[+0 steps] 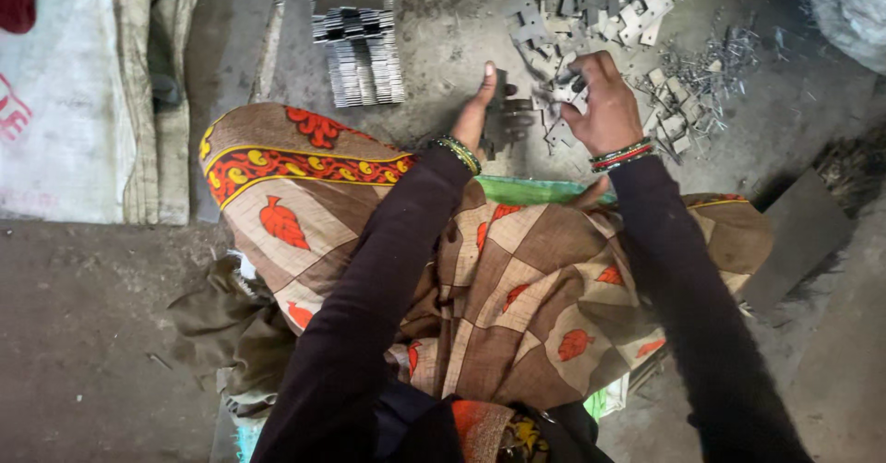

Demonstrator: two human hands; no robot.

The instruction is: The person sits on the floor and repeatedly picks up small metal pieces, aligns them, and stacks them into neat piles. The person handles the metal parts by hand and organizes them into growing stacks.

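The left hand [477, 110] stands edge-up on the floor [92, 334], thumb raised, fingers curled around a dark metal block [508, 117] just in front of the knees. The right hand [602, 103] is closed on a small flat metal plate [565, 94], held just beside the block. More loose plates [591, 6] lie heaped on the floor beyond the hands, with a scatter of thin pins [715, 66] to their right. A neat stack of plates [358, 52] sits well apart on the left. Patterned cloth [517, 288] covers the lap.
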